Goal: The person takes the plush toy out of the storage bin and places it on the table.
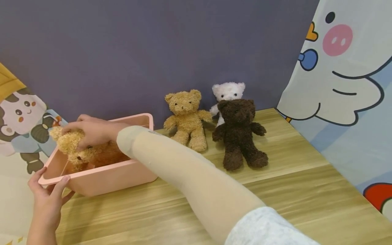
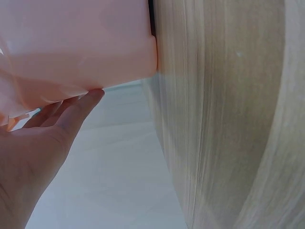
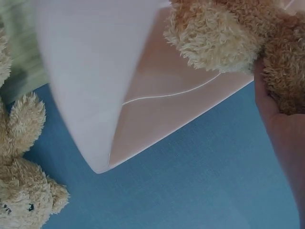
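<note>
A pink plastic bin (image 1: pixel 119 178) stands on the wooden table at the left. My left hand (image 1: pixel 47 204) grips its near left corner, thumb on the front side of the rim and fingers around the end; the left wrist view has this hand (image 2: pixel 43 148) against the bin's wall. A tan teddy bear (image 1: pixel 68 141) lies on its back in the bin, head at the left end. From above, my right hand (image 1: pixel 95 131) holds it by the head. Curly fur of this bear (image 3: pixel 209 38) fills the top right of the right wrist view, its lower body partly hidden by the bin wall.
To the bin's right, a second tan teddy bear (image 1: pixel 185 115) sits near the grey backdrop (image 1: pixel 153 51). A white teddy bear (image 1: pixel 228 91) is partly hidden behind a dark brown one (image 1: pixel 235 132). Cartoon-printed panels (image 1: pixel 346 95) flank the table (image 1: pixel 291 194).
</note>
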`<state>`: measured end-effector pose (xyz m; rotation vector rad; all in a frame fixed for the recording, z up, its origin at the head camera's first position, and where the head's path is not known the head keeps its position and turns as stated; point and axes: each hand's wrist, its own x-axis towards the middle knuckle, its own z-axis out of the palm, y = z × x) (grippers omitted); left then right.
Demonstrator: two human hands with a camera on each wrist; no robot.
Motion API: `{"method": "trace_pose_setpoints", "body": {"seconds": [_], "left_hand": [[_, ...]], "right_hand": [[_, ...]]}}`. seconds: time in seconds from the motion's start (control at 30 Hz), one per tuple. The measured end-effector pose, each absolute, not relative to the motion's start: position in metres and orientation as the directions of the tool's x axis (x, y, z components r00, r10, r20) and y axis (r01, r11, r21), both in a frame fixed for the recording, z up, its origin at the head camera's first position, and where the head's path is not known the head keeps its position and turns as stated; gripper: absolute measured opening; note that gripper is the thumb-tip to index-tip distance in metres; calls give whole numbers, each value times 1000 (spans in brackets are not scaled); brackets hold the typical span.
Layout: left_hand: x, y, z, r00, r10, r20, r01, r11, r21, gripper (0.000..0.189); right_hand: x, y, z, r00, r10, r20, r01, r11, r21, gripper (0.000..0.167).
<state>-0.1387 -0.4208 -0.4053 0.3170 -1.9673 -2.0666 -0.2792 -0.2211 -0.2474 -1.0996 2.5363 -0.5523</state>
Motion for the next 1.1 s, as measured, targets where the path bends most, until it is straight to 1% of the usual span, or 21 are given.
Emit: {"method": "trace_pose_setpoints", "body": {"seconds": [0.23,0.4,0.53,0.67,0.87,0.97,1.1], "left_hand": [[-137,-421,-406,-929,-369,-4,3,-20,1000,75],[-136,-421,-406,-927,-374,3,18,-35,999,75],[-134,-421,-406,-928,-372,4,11,-16,1000,74],[-134,-420,-404,-930,-368,-6,-4,-7,1000,75],[-134,-419,-403,-938,-346,1,11,-29,1000,75],[-135,-419,-401,-945,-326,10,13,-7,1000,75],[-136,-418,-401,-947,-321,14,11,11,1000,75]], "right_hand": [[-278,-223,-244,-663,-740,-118,-594,614,-519,71],[-276,-221,-245,-664,-746,-57,-612,586,-531,73],[-271,-218,-244,-664,-747,-8,-620,558,-552,74],[-263,-212,-239,-681,-728,78,-627,525,-575,73],[-242,-194,-230,-747,-622,235,-593,464,-658,69],[-232,-180,-227,-750,-590,297,-604,431,-670,69],[-221,-164,-228,-735,-564,377,-636,381,-671,67]]}}
